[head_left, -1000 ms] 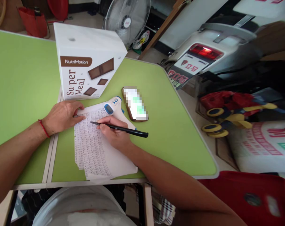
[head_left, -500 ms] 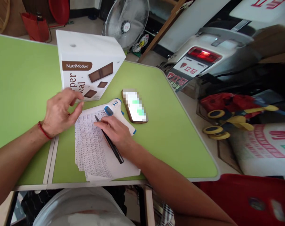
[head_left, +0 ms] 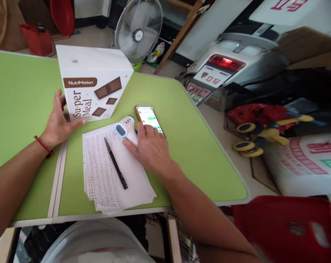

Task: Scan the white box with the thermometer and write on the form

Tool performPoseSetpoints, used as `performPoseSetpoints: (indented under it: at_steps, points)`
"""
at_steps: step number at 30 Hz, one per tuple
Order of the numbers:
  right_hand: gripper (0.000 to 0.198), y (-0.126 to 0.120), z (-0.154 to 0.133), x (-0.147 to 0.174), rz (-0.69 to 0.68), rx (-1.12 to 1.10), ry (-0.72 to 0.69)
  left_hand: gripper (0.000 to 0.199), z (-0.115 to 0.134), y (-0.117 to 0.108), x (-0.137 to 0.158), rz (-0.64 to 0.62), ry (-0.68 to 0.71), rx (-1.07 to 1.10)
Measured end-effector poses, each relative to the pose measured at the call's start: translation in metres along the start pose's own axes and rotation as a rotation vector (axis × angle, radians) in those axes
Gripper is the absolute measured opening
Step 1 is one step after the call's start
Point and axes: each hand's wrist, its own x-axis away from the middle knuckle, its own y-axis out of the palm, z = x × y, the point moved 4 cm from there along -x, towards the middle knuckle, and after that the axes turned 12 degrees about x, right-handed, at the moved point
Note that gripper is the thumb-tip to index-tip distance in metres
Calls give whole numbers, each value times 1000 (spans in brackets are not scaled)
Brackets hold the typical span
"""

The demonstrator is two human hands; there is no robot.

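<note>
My left hand [head_left: 58,122] is at the lower left corner of a white NutriMotion box [head_left: 85,60], thumb along its front and fingers at its left side. My right hand [head_left: 151,146] wraps over the handle of a white and blue infrared thermometer [head_left: 124,126]; its thumb is on the near left side and its fingers reach over the far side, covering most of the handle. Those fingertips overlap the lower part of a phone [head_left: 147,116] with a lit screen. A black pen [head_left: 115,163] lies on a stack of handwritten sheets [head_left: 138,188].
The green table [head_left: 198,160] has a seam left of the papers. Behind it stands a fan [head_left: 139,33]. At the right are a white scooter [head_left: 222,54], a wheeled toy [head_left: 261,135], a printed sack [head_left: 299,164] and a red plastic chair [head_left: 280,226].
The pen has left my right hand and lies on the papers. That hand has moved right onto the thermometer. My left hand has moved to the box's corner. The view has shifted slightly.
</note>
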Motion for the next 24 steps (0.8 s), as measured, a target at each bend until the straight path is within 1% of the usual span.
performPoseSetpoints:
  at_steps: [2,3,6,8,10,12,14,15,16,18,19,21,23,24]
  points:
    - [52,10,4,-2,-78,-35,25,92,-3,-5,-2,98,11,39]
    - [48,13,5,-2,-94,-54,31,89,-4,-6,-2,122,6,48]
    - [42,14,2,-5,-70,-125,45,81,-8,-8,-3,141,-53,63]
    - [44,9,-1,-6,-26,-248,62,79,-8,-10,-2,172,-85,52]
    - [45,1,-6,-7,27,-477,88,77,-2,-11,0,211,-79,37]
    - [41,-7,-12,-6,53,-796,125,76,6,-11,3,233,-73,48]
    - [35,-13,-20,-2,52,-1113,159,76,14,-6,7,231,-88,80]
    - [36,-15,-24,0,64,-1231,171,75,17,-3,9,220,-101,102]
    - [38,-18,-26,3,85,-1309,178,74,20,0,11,205,-111,131]
    - [43,-22,-32,7,92,-1385,159,72,24,7,13,169,-128,188]
    - [45,-22,-35,9,60,-1400,140,71,25,10,14,151,-138,209]
    - [44,-20,-43,10,-64,-1432,102,71,25,14,15,117,-161,225]
    - [40,-16,-50,10,-179,-1462,95,72,25,15,14,93,-172,217]
    - [38,-13,-52,9,-205,-1470,108,73,25,15,14,85,-171,210]
